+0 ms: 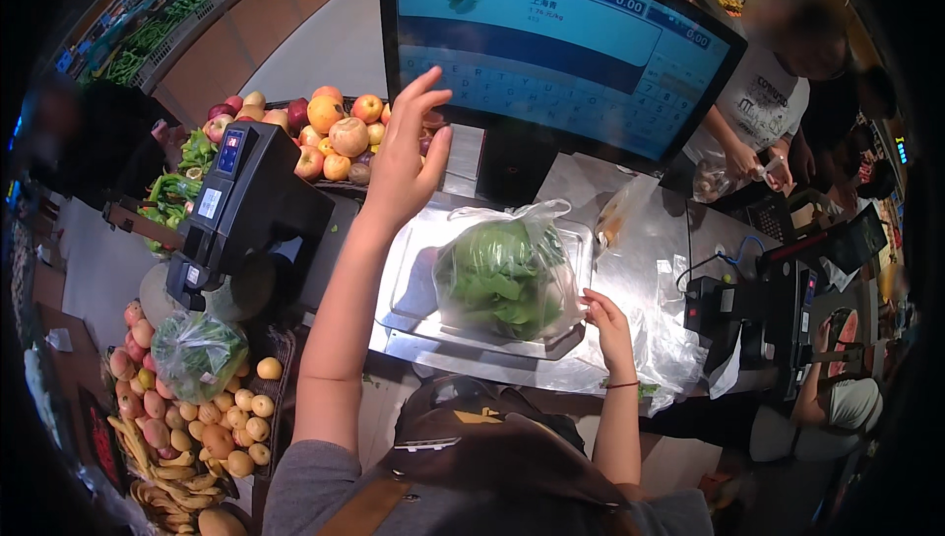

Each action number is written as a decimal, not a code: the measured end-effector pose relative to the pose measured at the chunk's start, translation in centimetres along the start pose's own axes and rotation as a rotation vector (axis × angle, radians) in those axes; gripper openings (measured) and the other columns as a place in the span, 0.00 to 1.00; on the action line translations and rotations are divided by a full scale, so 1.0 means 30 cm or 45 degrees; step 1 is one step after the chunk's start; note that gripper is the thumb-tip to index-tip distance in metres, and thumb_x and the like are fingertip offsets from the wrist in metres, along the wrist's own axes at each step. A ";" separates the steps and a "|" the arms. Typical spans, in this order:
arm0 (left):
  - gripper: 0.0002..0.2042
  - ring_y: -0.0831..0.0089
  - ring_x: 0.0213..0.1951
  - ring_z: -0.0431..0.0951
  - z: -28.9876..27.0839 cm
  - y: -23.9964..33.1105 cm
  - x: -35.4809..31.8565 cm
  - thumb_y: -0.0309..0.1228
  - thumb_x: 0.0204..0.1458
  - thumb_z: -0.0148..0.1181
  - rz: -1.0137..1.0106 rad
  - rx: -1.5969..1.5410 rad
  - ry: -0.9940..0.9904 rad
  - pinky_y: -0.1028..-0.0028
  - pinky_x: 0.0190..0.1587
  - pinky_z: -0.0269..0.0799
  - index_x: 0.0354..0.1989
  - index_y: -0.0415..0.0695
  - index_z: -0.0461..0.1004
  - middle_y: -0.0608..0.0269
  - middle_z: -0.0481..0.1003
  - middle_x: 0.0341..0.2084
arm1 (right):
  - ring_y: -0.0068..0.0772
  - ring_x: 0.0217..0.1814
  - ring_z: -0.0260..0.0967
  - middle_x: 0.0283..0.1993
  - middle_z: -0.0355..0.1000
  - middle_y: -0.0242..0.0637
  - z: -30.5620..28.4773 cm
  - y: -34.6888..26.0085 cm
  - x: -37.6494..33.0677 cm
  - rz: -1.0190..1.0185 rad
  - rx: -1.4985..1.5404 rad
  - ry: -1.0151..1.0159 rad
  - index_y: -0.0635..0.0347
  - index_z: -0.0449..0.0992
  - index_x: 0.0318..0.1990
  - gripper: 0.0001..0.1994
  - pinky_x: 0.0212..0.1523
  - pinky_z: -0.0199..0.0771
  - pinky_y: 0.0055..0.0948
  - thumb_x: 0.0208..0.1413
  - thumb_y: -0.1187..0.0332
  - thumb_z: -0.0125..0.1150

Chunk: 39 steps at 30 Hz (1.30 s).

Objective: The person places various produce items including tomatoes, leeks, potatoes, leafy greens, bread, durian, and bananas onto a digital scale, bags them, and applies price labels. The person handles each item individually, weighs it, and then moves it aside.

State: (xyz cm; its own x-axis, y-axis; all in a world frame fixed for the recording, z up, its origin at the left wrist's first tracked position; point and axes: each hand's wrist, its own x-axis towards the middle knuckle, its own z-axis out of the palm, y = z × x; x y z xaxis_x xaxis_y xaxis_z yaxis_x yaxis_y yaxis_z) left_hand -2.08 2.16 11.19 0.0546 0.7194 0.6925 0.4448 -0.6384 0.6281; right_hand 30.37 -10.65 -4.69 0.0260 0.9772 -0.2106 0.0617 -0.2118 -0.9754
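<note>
A clear plastic bag of leafy greens (507,275) sits on the metal tray (418,305) of a weighing scale, its knotted top upward. My left hand (409,157) is raised in front of the lower left part of a large screen (551,49), with its fingers apart and nothing in them. Whether a fingertip touches the screen I cannot tell. At the bag's right side, my right hand (608,327) has its fingers drawn together on the plastic edge. The screen shows a picture of greens above an on-screen keyboard.
Left of the scale stands a black label printer (251,206). Apples and other fruit (345,137) lie behind it. Nearer are another bag of greens (200,354), loose fruit (231,423) and bananas (177,477). Loose plastic bags (655,324) cover the right counter. Another person (763,103) stands beyond.
</note>
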 end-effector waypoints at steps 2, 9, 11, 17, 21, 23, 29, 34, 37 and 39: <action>0.18 0.64 0.43 0.71 0.028 0.055 0.141 0.18 0.45 0.47 0.197 0.194 0.030 0.70 0.44 0.68 0.47 0.44 0.61 0.60 0.59 0.56 | 0.21 0.36 0.68 0.42 0.71 0.37 -0.049 0.069 -0.027 -0.052 -0.024 0.129 0.63 0.69 0.50 0.14 0.42 0.65 0.22 0.59 0.67 0.46; 0.18 0.58 0.30 0.73 0.101 0.144 0.142 0.12 0.34 0.47 0.491 0.058 0.162 0.70 0.33 0.70 0.37 0.41 0.67 0.57 0.71 0.33 | 0.20 0.25 0.60 0.32 0.66 0.32 -0.125 0.300 -0.127 0.038 -0.533 0.625 0.60 0.72 0.42 0.12 0.30 0.66 0.20 0.49 0.77 0.48; 0.15 0.60 0.29 0.73 0.091 0.155 0.074 0.13 0.35 0.49 0.549 -0.011 -0.010 0.70 0.31 0.69 0.35 0.40 0.68 0.57 0.71 0.31 | 0.20 0.26 0.59 0.36 0.66 0.32 -0.133 0.386 -0.151 0.105 -0.661 0.485 0.58 0.71 0.43 0.17 0.30 0.64 0.19 0.42 0.80 0.52; 0.10 0.61 0.38 0.70 0.075 0.124 -0.057 0.21 0.44 0.52 0.290 0.147 -0.525 0.70 0.41 0.64 0.37 0.41 0.69 0.58 0.71 0.34 | 0.20 0.24 0.63 0.22 0.69 0.33 -0.043 0.452 -0.202 0.376 0.129 0.236 0.62 0.63 0.48 0.20 0.28 0.62 0.19 0.45 0.78 0.56; 0.14 0.66 0.49 0.67 0.089 0.077 -0.073 0.26 0.51 0.50 -0.036 0.127 -0.776 0.71 0.53 0.59 0.46 0.38 0.65 0.56 0.68 0.44 | 0.16 0.29 0.61 0.34 0.67 0.28 0.004 0.513 -0.195 0.331 0.193 0.379 0.60 0.66 0.47 0.20 0.30 0.63 0.17 0.44 0.75 0.62; 0.17 0.64 0.48 0.68 0.113 0.055 -0.080 0.31 0.52 0.52 -0.164 0.010 -0.789 0.69 0.52 0.60 0.50 0.41 0.62 0.56 0.68 0.44 | 0.15 0.28 0.60 0.34 0.67 0.28 0.025 0.504 -0.184 0.324 0.200 0.462 0.58 0.67 0.46 0.19 0.30 0.63 0.17 0.44 0.76 0.62; 0.22 0.65 0.53 0.65 0.163 -0.079 -0.087 0.35 0.55 0.49 -0.333 -0.064 -0.954 0.68 0.56 0.57 0.56 0.41 0.57 0.54 0.65 0.49 | 0.16 0.24 0.60 0.23 0.65 0.27 0.059 0.510 -0.169 0.190 0.188 0.601 0.59 0.69 0.41 0.14 0.27 0.61 0.16 0.45 0.76 0.61; 0.22 0.67 0.52 0.65 0.177 -0.170 -0.089 0.37 0.56 0.48 -0.509 -0.196 -1.094 0.70 0.55 0.58 0.56 0.41 0.57 0.54 0.64 0.51 | 0.16 0.24 0.61 0.26 0.67 0.30 0.066 0.535 -0.164 0.222 0.190 0.654 0.60 0.69 0.40 0.13 0.26 0.61 0.16 0.45 0.77 0.59; 0.22 0.68 0.51 0.65 0.194 -0.220 -0.087 0.38 0.56 0.49 -0.511 -0.237 -1.165 0.71 0.55 0.59 0.56 0.41 0.58 0.55 0.64 0.52 | 0.17 0.25 0.63 0.26 0.67 0.29 0.071 0.525 -0.154 0.144 0.184 0.695 0.61 0.70 0.38 0.11 0.27 0.63 0.17 0.45 0.77 0.59; 0.23 0.69 0.51 0.66 0.203 -0.242 -0.074 0.39 0.55 0.50 -0.474 -0.298 -1.199 0.71 0.54 0.59 0.57 0.41 0.58 0.56 0.65 0.52 | 0.18 0.26 0.64 0.26 0.67 0.29 0.072 0.498 -0.156 0.118 0.074 0.692 0.61 0.71 0.36 0.09 0.28 0.64 0.18 0.45 0.77 0.59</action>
State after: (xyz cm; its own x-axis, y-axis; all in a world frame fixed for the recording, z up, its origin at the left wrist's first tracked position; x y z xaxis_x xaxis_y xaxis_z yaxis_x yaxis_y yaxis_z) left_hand 0.00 6.86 2.93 0.6702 0.7403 -0.0535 0.3973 -0.2970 0.8683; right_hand 29.02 -18.36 -18.42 0.5411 0.8041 -0.2464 -0.0198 -0.2808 -0.9596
